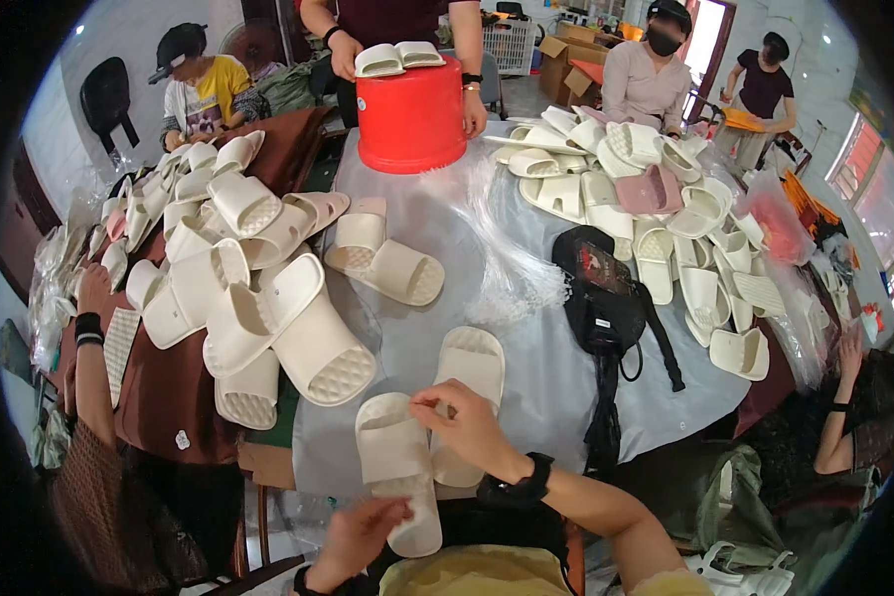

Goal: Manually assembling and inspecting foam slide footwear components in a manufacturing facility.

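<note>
A pair of cream slide slippers lies before me at the near edge of the grey-covered table. The left slipper points toward me, partly past the edge; the right slipper is beside it, partly under my forearm. Over them is my right hand, thumb and fingertips pinched together near the left slipper's strap; whatever they hold, if anything, is too small to make out. Lower down, my left hand is next to the left slipper's near end, its fingers curled and smeared by motion.
Slippers pile up at left and right. Clear thin strips lie mid-table beside a black bag. Another slipper pair sits left of them. Across stands a red bucket with slippers on top. Several people surround the table.
</note>
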`<state>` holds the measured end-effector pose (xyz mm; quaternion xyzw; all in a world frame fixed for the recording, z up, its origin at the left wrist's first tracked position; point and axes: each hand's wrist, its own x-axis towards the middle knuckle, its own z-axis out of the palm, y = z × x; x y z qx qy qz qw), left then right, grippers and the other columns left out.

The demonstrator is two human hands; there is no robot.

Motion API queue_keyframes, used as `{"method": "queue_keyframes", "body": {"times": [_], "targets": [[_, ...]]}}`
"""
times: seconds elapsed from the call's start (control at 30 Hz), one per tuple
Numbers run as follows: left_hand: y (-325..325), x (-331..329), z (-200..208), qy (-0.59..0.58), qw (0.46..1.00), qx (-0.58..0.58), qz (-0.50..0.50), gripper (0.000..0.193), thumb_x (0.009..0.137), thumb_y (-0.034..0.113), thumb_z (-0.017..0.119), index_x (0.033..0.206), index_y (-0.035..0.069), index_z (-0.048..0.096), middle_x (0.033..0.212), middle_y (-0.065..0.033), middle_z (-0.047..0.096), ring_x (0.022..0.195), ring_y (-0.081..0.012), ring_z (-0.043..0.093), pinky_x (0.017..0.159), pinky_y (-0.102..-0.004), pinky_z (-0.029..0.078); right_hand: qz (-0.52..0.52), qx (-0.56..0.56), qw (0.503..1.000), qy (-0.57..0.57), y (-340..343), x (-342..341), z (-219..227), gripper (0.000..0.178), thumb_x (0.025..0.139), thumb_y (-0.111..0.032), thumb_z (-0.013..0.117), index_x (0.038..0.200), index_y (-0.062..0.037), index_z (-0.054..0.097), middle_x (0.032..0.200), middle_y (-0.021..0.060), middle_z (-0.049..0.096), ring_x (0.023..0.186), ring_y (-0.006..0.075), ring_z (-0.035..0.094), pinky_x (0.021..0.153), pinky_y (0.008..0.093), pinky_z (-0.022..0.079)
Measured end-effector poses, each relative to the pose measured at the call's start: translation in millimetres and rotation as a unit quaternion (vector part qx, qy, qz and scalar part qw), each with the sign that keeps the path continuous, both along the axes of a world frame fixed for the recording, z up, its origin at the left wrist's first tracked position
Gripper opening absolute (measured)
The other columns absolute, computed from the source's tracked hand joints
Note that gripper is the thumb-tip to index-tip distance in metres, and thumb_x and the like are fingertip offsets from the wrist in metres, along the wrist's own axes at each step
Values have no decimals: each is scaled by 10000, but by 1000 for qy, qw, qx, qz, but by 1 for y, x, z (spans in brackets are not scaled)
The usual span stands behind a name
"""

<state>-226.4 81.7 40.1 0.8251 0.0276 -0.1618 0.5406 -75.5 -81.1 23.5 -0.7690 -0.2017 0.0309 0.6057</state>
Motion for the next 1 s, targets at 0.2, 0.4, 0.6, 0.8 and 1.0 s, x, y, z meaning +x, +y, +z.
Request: {"method": "queue_keyframes", "body": {"times": [0.2,0.4,0.6,0.8,1.0], "targets": [[-14,98,-3,-330,931,155,-30,205,788,68,586,982,5,572,850,-153,601,700,-199,593,643,-287,462,0,83,983,162,-5,-14,-7,201,797,-152,606,929,0,604,860,34,609,767,77,554,630,200,405],[-24,132,-2,-95,994,-31,46,172,843,129,513,930,-11,563,770,-139,583,657,-177,576,568,-278,437,-43,182,954,233,-32,-36,-19,328,863,-164,517,1119,35,469,1007,72,564,815,92,567,714,212,423],[-52,208,-21,-274,954,89,-87,139,809,129,523,873,28,595,845,-157,605,842,-320,551,709,-372,432,52,274,925,258,-35,-57,-52,321,948,-210,339,1189,-5,390,968,60,525,841,129,512,759,266,441],[-47,237,-38,-254,916,194,-243,322,759,276,630,935,7,607,883,-175,602,828,-294,568,737,-335,442,22,285,856,430,-42,-47,-69,318,945,-221,351,1184,-14,384,848,43,512,694,127,511,714,295,474],[-34,236,-34,-56,960,93,-257,473,730,431,651,921,0,616,778,-70,605,728,-155,541,655,-277,426,11,375,823,427,-47,-52,-47,170,916,-198,394,951,-73,504,692,-11,457,577,75,431,536,197,367]]}}
